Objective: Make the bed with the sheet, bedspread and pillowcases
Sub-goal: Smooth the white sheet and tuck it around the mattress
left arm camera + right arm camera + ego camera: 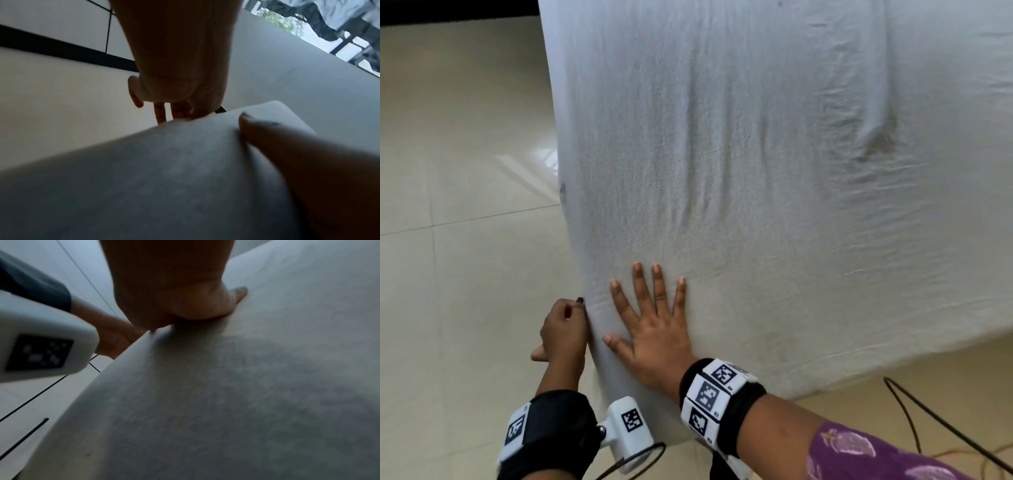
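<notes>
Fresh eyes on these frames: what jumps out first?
The wrinkled white cotton sheet fills most of the head view, spread over the bed down to its near corner. The right hand lies flat on it there, fingers spread. Beside it the left hand sits at the bed's side edge over the glossy beige tiled floor; its grip is unclear.

No words, brand names or numbers can be read in any view. The only signs are black-and-white square coded markers. In the head view, 3 sit on the white band point(717, 394) on the right wrist at lower centre, 1 on the left wrist strap point(515, 430) at lower left, and 1 on the white camera housing point(628, 426) beside it. The right wrist view shows that housing marker point(39, 352) at left, too blurred to make out, perhaps the same pattern.
</notes>
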